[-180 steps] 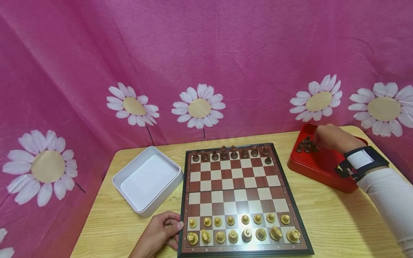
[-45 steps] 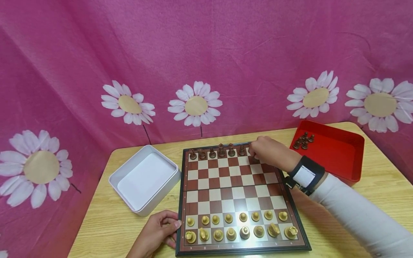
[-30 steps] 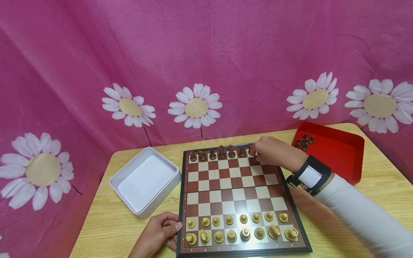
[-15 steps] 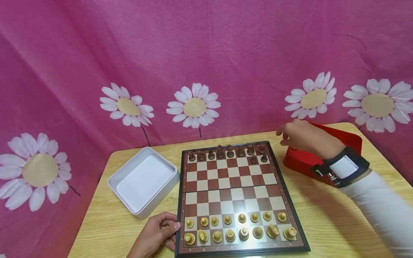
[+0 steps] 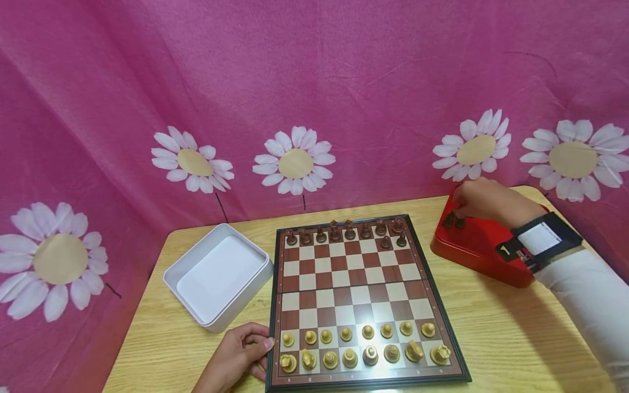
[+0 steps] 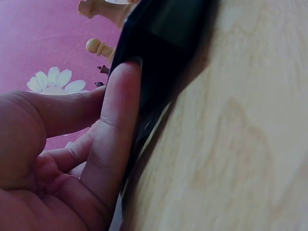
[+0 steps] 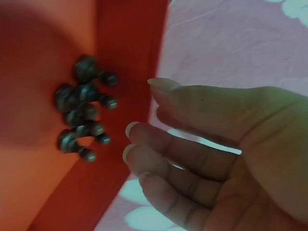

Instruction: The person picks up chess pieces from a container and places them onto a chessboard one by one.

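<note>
The chessboard (image 5: 354, 292) lies in front of me. My left hand (image 5: 236, 352) grips its left edge near the front corner, thumb on the rim and fingers against the side. Over the red box (image 5: 484, 262) hovers my right hand (image 5: 484, 201); in the right wrist view its fingers are loosely bent, holding nothing, just short of a cluster of dark pawns (image 7: 84, 108). On the board's far side stand a row of dark pieces (image 5: 335, 232) and two dark pawns (image 5: 385, 242) at the right. Light pawns (image 5: 346, 333) and light pieces (image 5: 350, 358) fill the two near rows.
A white box (image 5: 221, 316) sits left of the board. The wooden table (image 5: 147, 327) ends at a pink curtain (image 5: 314, 71) with daisies behind the boxes and board.
A second dark pawn now stands beside the corner one on the board. My right hand has let it go and moved right, back over the red box. The left hand keeps its place.
</note>
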The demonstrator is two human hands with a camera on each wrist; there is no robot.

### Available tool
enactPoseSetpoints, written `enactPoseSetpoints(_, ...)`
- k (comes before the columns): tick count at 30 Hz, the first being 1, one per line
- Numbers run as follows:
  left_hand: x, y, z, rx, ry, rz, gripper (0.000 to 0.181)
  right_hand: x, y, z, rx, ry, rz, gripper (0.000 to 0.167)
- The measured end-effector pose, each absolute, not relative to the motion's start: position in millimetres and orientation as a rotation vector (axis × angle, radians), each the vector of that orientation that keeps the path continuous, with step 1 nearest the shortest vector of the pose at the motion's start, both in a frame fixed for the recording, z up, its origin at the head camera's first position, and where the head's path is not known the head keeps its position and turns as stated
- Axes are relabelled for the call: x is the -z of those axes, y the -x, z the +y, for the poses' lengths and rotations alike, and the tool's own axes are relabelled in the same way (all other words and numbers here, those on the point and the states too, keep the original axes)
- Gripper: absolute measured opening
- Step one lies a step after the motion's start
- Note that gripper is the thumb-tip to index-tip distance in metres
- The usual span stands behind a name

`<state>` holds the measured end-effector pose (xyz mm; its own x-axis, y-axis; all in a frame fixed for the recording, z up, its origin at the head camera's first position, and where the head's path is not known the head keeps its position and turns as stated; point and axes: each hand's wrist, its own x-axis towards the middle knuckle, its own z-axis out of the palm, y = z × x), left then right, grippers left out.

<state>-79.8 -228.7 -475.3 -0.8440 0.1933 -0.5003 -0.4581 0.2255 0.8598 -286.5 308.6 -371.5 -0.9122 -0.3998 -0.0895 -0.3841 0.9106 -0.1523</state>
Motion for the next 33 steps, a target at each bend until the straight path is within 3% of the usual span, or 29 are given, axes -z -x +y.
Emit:
enactPoseSetpoints(13,474.5,81.0,-227.3,-1.696,0.242,1.983,0.034,393.1,292.5,325.0,0.287,0.517,2.86,0.019)
enactPoseSetpoints(33,477.0,79.1,-227.2,-1.695,0.253,1.976,0.034,402.9,297.5,326.4,0.244,0.541,2.871,0.012)
